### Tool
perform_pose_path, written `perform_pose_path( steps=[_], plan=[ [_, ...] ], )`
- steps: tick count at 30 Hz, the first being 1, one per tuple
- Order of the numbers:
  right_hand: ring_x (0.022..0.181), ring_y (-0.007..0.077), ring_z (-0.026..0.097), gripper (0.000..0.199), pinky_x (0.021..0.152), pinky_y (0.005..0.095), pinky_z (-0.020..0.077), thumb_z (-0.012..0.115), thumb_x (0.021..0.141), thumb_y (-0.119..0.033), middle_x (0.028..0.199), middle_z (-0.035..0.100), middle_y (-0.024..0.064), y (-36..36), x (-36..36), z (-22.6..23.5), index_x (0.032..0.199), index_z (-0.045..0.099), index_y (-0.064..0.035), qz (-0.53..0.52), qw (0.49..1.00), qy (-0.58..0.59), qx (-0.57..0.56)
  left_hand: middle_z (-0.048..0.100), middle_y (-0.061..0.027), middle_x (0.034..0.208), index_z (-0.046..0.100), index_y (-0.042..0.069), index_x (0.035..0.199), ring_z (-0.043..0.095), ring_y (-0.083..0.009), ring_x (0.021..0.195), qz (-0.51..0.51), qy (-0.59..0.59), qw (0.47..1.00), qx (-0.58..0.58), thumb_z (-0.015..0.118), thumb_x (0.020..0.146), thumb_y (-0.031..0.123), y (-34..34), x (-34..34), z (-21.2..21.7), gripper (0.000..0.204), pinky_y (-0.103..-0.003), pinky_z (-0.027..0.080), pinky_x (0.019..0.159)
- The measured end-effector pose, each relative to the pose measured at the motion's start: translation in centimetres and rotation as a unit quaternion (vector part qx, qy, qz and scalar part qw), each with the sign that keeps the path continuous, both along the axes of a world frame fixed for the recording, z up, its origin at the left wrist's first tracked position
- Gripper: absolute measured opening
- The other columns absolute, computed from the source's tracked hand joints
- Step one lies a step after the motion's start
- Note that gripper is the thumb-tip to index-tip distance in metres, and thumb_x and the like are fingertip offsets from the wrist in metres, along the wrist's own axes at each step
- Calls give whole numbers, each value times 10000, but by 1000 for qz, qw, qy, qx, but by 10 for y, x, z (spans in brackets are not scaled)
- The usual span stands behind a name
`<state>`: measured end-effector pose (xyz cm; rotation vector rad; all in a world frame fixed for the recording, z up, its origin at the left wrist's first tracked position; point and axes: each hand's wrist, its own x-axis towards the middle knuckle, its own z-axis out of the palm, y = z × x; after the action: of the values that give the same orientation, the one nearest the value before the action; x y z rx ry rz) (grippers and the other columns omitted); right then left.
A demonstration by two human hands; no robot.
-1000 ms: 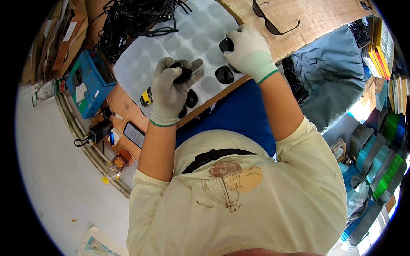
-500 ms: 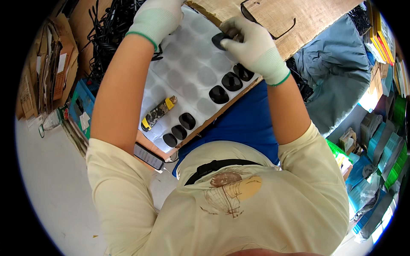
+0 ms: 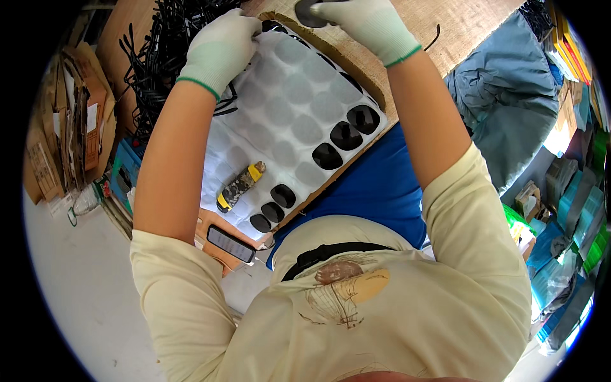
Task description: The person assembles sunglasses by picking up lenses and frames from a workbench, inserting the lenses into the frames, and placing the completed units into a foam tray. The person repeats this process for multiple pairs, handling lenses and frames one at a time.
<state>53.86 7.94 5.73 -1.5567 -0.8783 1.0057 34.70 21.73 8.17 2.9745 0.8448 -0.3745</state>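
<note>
My right hand point(image 3: 372, 28), in a white glove with a green cuff, pinches a dark sunglass lens point(image 3: 310, 13) at the far edge of view. My gloved left hand point(image 3: 223, 51) closes its fingertips on the far left corner of a white paper sheet point(image 3: 305, 173). Rows of round dark shapes show through the paper, and uncovered dark lenses point(image 3: 273, 26) peek out beyond its far edge. Along the near edge, several dark lenses point(image 3: 345, 135) lie on top of the sheet. A yellow and black cutter-like tool point(image 3: 240, 186) rests there too.
The sheet lies in a shallow cardboard box point(image 3: 375, 89) on a wooden table point(image 3: 468, 22). Left of it is a heap of black eyeglass frames point(image 3: 159, 60). A phone point(image 3: 230, 244) sits by the near left corner. Grey cloth point(image 3: 503, 95) hangs at the right.
My right hand has moved away from the sheet with the lens, to the far edge. My left hand has drawn nearer, and lenses now show along the sheet's far edge.
</note>
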Motion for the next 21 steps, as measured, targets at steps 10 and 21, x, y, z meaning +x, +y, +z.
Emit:
perform_pose_path(
  steps=[10, 21],
  plan=[
    [865, 222, 716, 335, 779, 332, 572, 690, 836, -109, 959, 736, 175, 36, -18, -19, 1115, 684, 75, 8, 1000, 4, 14, 664, -91, 1155, 728, 110, 1122, 657, -319, 1046, -1, 13, 1000, 23, 608, 931, 190, -11, -10, 3, 239, -415, 537, 920],
    [979, 380, 693, 332, 897, 434, 544, 656, 837, -246, 1033, 721, 232, 66, -36, -18, 1073, 736, -26, 91, 944, -316, 7, 678, -111, 1109, 705, 77, 1100, 671, -332, 982, 22, -97, 994, 46, 640, 913, 221, -18, -21, 22, 245, -429, 546, 867]
  ],
)
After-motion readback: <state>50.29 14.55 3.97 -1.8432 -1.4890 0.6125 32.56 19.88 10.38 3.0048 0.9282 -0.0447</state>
